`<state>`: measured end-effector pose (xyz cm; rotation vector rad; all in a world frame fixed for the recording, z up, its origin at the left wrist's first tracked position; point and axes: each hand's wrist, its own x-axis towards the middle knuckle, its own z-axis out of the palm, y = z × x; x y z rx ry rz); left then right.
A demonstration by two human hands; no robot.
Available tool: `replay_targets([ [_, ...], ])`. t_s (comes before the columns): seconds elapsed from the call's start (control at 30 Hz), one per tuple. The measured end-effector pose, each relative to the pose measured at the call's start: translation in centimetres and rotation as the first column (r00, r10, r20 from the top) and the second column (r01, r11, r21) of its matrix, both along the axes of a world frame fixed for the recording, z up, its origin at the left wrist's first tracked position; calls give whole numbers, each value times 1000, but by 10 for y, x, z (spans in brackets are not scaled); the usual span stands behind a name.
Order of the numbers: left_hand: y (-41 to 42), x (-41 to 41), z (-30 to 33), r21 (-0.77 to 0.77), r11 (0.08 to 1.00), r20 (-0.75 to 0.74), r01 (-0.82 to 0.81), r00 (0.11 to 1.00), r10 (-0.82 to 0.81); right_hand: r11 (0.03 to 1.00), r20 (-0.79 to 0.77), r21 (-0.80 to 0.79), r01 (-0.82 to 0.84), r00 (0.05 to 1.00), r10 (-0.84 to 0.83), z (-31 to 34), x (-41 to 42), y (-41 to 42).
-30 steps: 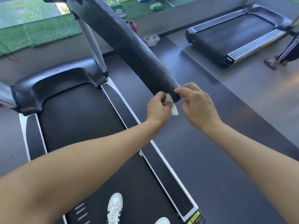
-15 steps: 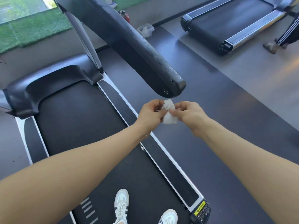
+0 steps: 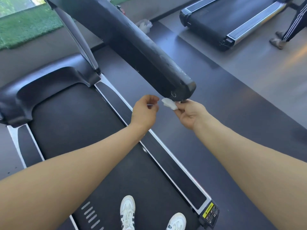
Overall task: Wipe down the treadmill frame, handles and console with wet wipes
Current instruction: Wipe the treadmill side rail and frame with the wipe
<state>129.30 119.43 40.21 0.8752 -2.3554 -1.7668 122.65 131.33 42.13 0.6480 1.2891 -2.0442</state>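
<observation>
The right hand (image 3: 191,114) pinches a small crumpled white wet wipe (image 3: 169,103) between thumb and fingertips; that grip is closed on the wipe's lower right corner. The wipe sits just under the rounded end of the long black padded treadmill handle (image 3: 132,47), close to it, though whether it touches the underside cannot be told. The handle runs from 11 o'clock at the top of the view down to its end cap just above the hands.

The left hand (image 3: 144,112) is just beside the wipe, at its 9 o'clock, with a slim gap between them. Its fingers are curled inward; a thin pale sliver shows at the fingertips, too small to identify, so the state of that grip cannot be told.

Below both forearms lies the black treadmill running belt (image 3: 69,123), edged on the right by a silver side rail (image 3: 167,151) with a yellow warning sticker (image 3: 208,209) at 5 o'clock. Two white sneakers (image 3: 127,211) stand on the belt at 6 o'clock. A second treadmill (image 3: 232,19) lies at 1 o'clock on the dark grey floor (image 3: 240,105), with a person's striped trouser leg (image 3: 292,25) beside it.
</observation>
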Motion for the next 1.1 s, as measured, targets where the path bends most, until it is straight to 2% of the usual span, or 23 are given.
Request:
replay_targets([
  [0.33,15,-3,52,-72,993,-71,95,992,-100,966,-7,241,-93,995,98,74,3,26],
  [0.6,9,3,72,-70,996,-52,53,997,-57,967,118,247,68,988,-99,99,-1,22],
  [0.73,6,4,80,-61,997,-58,45,997,-48,971,56,226,82,994,-97,121,8,18],
  [0.77,4,5,81,-62,997,-56,43,997,-47,961,1,269,61,998,-64,126,9,16],
  [0.8,3,5,82,-60,997,-54,41,998,-44,924,-93,381,10,995,27,129,11,13],
  [0.83,1,6,82,-55,998,-51,39,998,-42,836,-210,547,-36,961,179,132,12,10],
  [0.87,-1,8,81,-51,998,-49,38,998,-41,704,-313,709,-39,877,364,134,14,6],
  [0.93,-4,10,77,-50,998,-39,36,999,-38,454,-405,887,79,605,686,131,15,1],
  [1.0,-5,12,70,-47,999,-14,27,1000,-27,293,-354,930,222,328,876,114,12,-3],
  [1.03,-5,13,67,-46,999,-1,24,1000,-24,221,-279,938,265,204,939,104,10,-3],
  [1.1,-4,15,59,-45,999,17,23,1000,-22,121,-125,936,330,-8,992,83,7,-4],
])
